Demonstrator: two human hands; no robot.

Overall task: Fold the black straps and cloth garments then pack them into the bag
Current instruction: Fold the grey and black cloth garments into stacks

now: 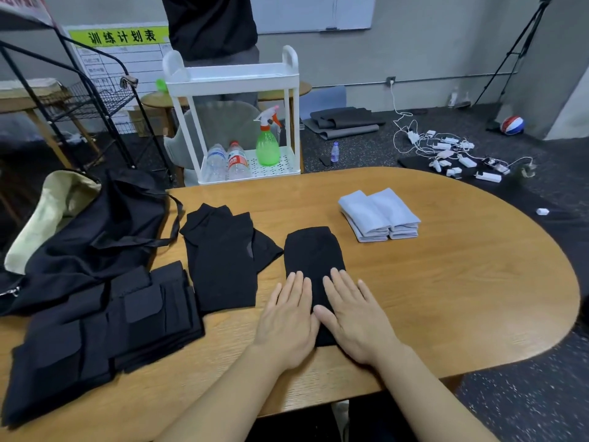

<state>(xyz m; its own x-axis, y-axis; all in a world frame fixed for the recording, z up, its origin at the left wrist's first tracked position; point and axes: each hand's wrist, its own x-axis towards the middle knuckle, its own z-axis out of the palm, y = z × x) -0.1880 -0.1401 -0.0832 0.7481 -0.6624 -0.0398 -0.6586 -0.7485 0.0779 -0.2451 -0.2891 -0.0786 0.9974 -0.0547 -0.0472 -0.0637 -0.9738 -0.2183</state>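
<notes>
Bag (95, 231): far left of the frame, slumped open on the table (446, 282), pale lining showing at its mouth; nothing visibly packed yet, though its inside is mostly hidden.
Straps (105, 330): lower left, a flat black stack of overlapping bands just below the bag; they look roughly gathered, not tightly folded.
Garment (223, 260): left of centre, black, laid flat with a sleeve sticking out on its right edge; I judge it only partly folded.
Cloth (314, 260): centre, a narrow black rectangle with a rounded far end, smooth and neat; its near end lies under the hands.
Left hand (287, 320): flat on the cloth's left edge, fingers (299, 287) straight and together, pressing, gripping nothing.
Right hand (353, 317): flat on the cloth's right edge, fingers straight and slightly spread, pressing, gripping nothing.
Towels (381, 215): right of centre, pale blue, folded and stacked neatly.
Progress: folding partway through by my reading; all packing is left.
</notes>
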